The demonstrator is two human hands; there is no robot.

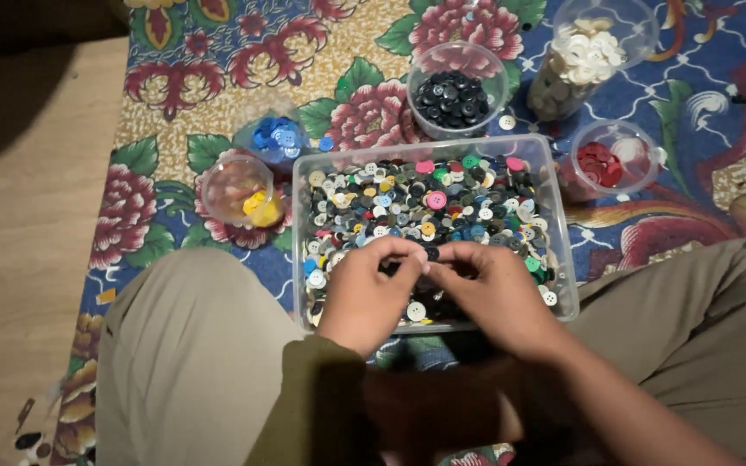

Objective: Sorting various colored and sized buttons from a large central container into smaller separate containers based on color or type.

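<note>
I see my left hand (366, 293) and right hand (485, 293) meeting fingertip to fingertip over the near side of the clear tub (563, 259) of mixed buttons (425, 203). Both are pinched; I cannot tell what they grip. Beyond the hands stand cups of black buttons (452, 97), white buttons (589, 53) and red buttons (599, 162); left of them, yellow buttons (256, 207) and blue buttons (276, 135).

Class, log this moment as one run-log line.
left hand + right hand: fingertips meeting | over: mixed-button tub | around: cups of sorted buttons
</note>
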